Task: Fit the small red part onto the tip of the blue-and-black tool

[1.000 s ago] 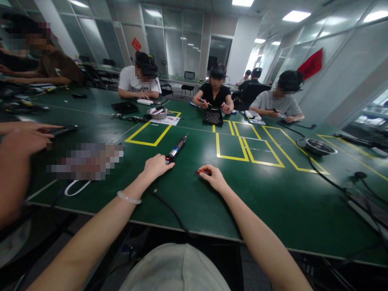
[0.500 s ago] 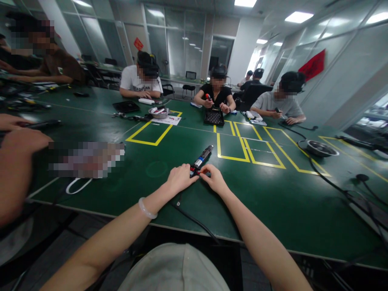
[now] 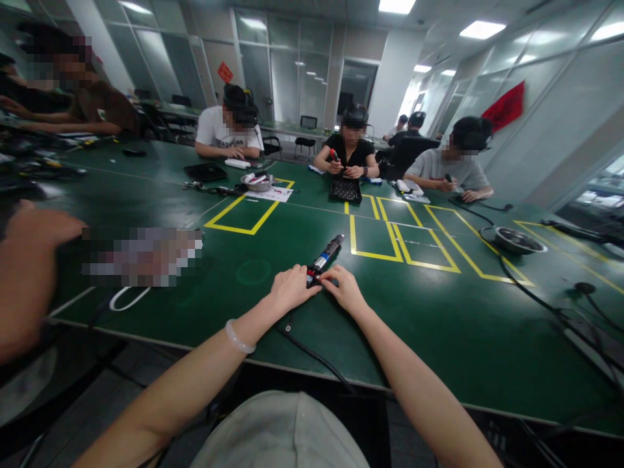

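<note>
A slim, opened-up handheld power tool (image 3: pixel 325 256) lies slanted on the green table, with silver, blue and black parts showing. My left hand (image 3: pixel 291 286) is closed around its near end, where small red and black parts show. My right hand (image 3: pixel 345 289) pinches at the same end from the right, thumb and finger together. What sits in that pinch is too small to make out, though red shows beside it. A black cord (image 3: pixel 316 356) runs from under my left wrist over the table's near edge.
At left are a co-worker's arm (image 3: pixel 29 273) and a blurred-out object (image 3: pixel 146 255) with a white loop. Yellow tape outlines (image 3: pixel 375 255) mark the table. Farther back stand a bowl of parts (image 3: pixel 257 182) and a black tray (image 3: pixel 345 191); a metal bowl (image 3: pixel 519 242) and black cables are at right.
My hands stay at the tool's near end, with only slight finger movement. At left, the co-worker's hand and a dark tool near it have shifted; that tool no longer shows.
</note>
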`<state>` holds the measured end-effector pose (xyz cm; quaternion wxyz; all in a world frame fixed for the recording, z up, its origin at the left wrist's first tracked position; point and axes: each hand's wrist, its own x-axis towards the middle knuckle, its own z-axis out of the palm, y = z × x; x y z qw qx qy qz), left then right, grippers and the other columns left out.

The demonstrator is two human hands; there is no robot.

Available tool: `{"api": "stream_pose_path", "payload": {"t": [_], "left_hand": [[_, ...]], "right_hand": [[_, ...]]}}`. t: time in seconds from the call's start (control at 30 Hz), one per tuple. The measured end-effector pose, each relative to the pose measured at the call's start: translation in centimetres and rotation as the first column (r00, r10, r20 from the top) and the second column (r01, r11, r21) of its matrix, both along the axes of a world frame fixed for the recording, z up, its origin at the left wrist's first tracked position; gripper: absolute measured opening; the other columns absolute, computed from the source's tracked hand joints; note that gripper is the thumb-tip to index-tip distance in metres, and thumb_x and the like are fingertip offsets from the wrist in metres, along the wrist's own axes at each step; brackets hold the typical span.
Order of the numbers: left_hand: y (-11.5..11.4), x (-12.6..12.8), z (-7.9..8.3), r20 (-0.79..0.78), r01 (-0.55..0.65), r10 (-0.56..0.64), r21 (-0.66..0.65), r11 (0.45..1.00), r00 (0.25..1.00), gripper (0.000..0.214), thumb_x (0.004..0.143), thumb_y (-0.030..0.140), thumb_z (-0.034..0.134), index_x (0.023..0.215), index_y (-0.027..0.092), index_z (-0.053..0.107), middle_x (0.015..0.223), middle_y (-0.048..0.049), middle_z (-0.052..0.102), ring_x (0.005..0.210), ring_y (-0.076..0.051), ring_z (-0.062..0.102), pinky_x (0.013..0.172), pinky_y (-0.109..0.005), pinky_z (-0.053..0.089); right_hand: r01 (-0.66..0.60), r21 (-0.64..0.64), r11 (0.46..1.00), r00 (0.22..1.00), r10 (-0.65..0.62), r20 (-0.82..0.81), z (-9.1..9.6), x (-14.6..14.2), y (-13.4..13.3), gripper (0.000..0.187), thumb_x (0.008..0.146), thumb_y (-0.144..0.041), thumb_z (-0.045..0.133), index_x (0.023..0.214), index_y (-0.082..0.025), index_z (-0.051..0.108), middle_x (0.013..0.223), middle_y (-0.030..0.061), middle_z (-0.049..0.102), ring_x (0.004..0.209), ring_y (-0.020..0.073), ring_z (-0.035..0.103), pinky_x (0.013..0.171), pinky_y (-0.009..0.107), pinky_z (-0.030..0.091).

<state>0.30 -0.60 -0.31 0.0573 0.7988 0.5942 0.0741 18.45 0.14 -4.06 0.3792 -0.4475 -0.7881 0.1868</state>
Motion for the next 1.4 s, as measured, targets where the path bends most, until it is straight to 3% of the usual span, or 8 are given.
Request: {"api": "stream_pose_path", "payload": {"t": [0.2,0.33,0.6,0.97,1.2,1.4], "left_hand": [[0.6,0.6,0.3,-0.02,-0.038,0.037,-0.052,0.998,0.999,0.081,0.077,0.076,0.042,0.126,0.012,0.051,0.115,-0.0222,0.062,0.102,-0.038,0.063,0.078,-0.041,0.047],[0.9,0.8,0.5,-0.027,-0.059,0.057,-0.06,0.996,0.998,0.076,0.08,0.076,0.035,0.114,0.012,0.057,0.111,-0.0223,0.064,0.1,-0.037,0.064,0.079,-0.042,0.047],[1.5,-0.4,0.9,-0.057,-0.126,0.123,-0.045,0.991,0.991,0.069,0.079,0.074,0.04,0.11,0.013,0.056,0.108,-0.0203,0.066,0.098,-0.037,0.065,0.077,-0.043,0.049],[4.0,-6.9,1.8,-0.14,-0.218,0.201,-0.118,0.969,0.969,0.071,0.081,0.075,0.031,0.117,0.018,0.055,0.12,-0.018,0.062,0.105,-0.036,0.061,0.082,-0.045,0.048],[6.5,-12.5,1.6,-0.136,-0.392,0.374,-0.154,0.907,0.918,0.08,0.077,0.08,0.029,0.118,0.017,0.057,0.12,-0.0218,0.062,0.105,-0.04,0.061,0.081,-0.049,0.048],[7.7,-16.1,1.0,-0.094,-0.506,0.498,-0.093,0.858,0.862,0.084,0.077,0.081,0.026,0.118,0.015,0.058,0.118,-0.0236,0.062,0.104,-0.04,0.06,0.079,-0.049,0.048]], "right_hand": [[0.041,-0.017,0.999,0.999,-0.041,-0.009,0.3,-0.1,-0.1,0.017,0.087,-0.018,0.055,0.09,-0.023,0.071,0.093,0.0049,0.072,0.086,0.022,0.064,0.082,0.035,0.046],[0.071,-0.04,0.997,0.997,-0.073,-0.03,0.8,0.1,-0.4,0.017,0.088,-0.021,0.053,0.092,-0.023,0.069,0.09,0.0038,0.073,0.082,0.0216,0.066,0.081,0.034,0.047],[0.085,0.011,0.996,0.995,-0.085,-0.061,0.8,0.5,-0.5,0.019,0.089,-0.02,0.049,0.092,-0.022,0.068,0.093,0.0031,0.072,0.088,0.0201,0.064,0.084,0.033,0.046],[0.112,0.022,0.993,0.99,-0.11,-0.09,0.4,1.2,-0.1,0.02,0.088,-0.02,0.049,0.093,-0.022,0.068,0.092,0.0028,0.072,0.085,0.0193,0.063,0.081,0.032,0.047],[0.112,0.01,0.994,0.99,-0.111,-0.089,0.5,1.1,-0.2,0.02,0.088,-0.02,0.049,0.092,-0.021,0.068,0.092,0.0031,0.071,0.083,0.019,0.062,0.078,0.031,0.047],[0.101,0.0,0.995,0.991,-0.101,-0.091,0.6,1.1,-0.2,0.02,0.087,-0.02,0.049,0.091,-0.021,0.068,0.09,0.0029,0.071,0.081,0.0185,0.063,0.077,0.03,0.047]]}}
